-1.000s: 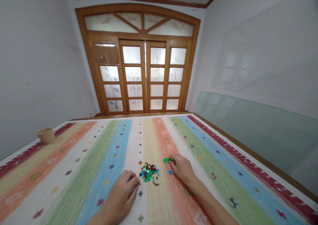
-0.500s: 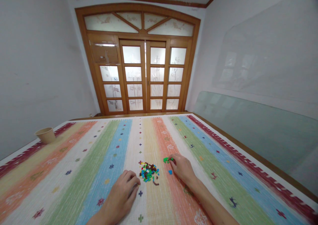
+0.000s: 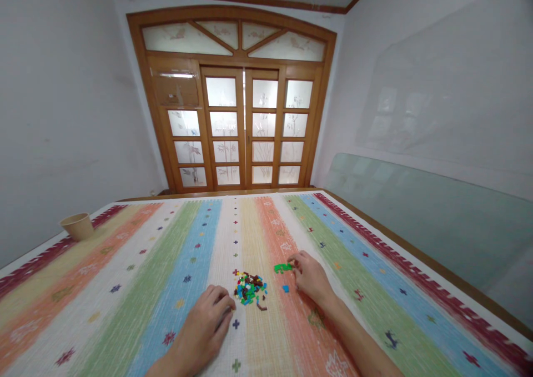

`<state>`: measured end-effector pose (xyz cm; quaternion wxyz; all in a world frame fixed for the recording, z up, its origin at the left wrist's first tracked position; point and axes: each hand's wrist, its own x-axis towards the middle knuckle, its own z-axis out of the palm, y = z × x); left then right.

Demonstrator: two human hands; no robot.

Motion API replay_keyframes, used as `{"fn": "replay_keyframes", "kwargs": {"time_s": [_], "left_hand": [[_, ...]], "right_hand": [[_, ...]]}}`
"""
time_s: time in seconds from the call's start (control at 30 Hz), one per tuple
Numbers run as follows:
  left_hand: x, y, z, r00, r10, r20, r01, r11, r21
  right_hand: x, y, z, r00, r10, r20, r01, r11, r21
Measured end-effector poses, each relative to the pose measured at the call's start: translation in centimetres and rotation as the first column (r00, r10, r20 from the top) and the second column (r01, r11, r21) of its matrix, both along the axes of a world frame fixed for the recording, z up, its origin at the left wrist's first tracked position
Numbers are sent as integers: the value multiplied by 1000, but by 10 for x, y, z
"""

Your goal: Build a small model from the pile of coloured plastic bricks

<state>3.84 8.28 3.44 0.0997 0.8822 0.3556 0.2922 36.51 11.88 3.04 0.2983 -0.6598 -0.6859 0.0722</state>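
Note:
A small heap of tiny building bricks (image 3: pixel 250 288) in green, blue, brown, white and yellow lies on the striped tablecloth. Just left of the heap, my left hand (image 3: pixel 208 318) rests on the cloth with its fingers curled; what they hold, if anything, is hidden. My right hand (image 3: pixel 312 280) is right of the heap, its thumb and fingertips pinched together by some green bricks (image 3: pixel 283 267). Whatever sits in that pinch is too small to make out. A blue brick (image 3: pixel 285 288) lies apart, between the heap and my right hand.
A beige paper cup (image 3: pixel 78 227) stands at the table's far left. The striped tablecloth (image 3: pixel 158 277) covers the table. Beyond its far edge are wooden doors with glass panes (image 3: pixel 225 127), and a pale glass panel (image 3: pixel 416 205) leans along the right wall.
My right hand has shifted slightly up and right, uncovering more of the green bricks. My left hand and the heap stay in place.

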Motion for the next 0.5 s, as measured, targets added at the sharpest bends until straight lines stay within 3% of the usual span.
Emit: {"fn": "replay_keyframes", "kwargs": {"time_s": [0.23, 0.5], "left_hand": [[0, -1, 0, 1000, 0, -12, -1, 1000, -10], [2, -1, 3, 1000, -3, 4, 3, 1000, -1]], "right_hand": [[1, 6, -13, 993, 43, -109, -37, 998, 51], [1, 6, -12, 993, 34, -114, -29, 999, 46]]}}
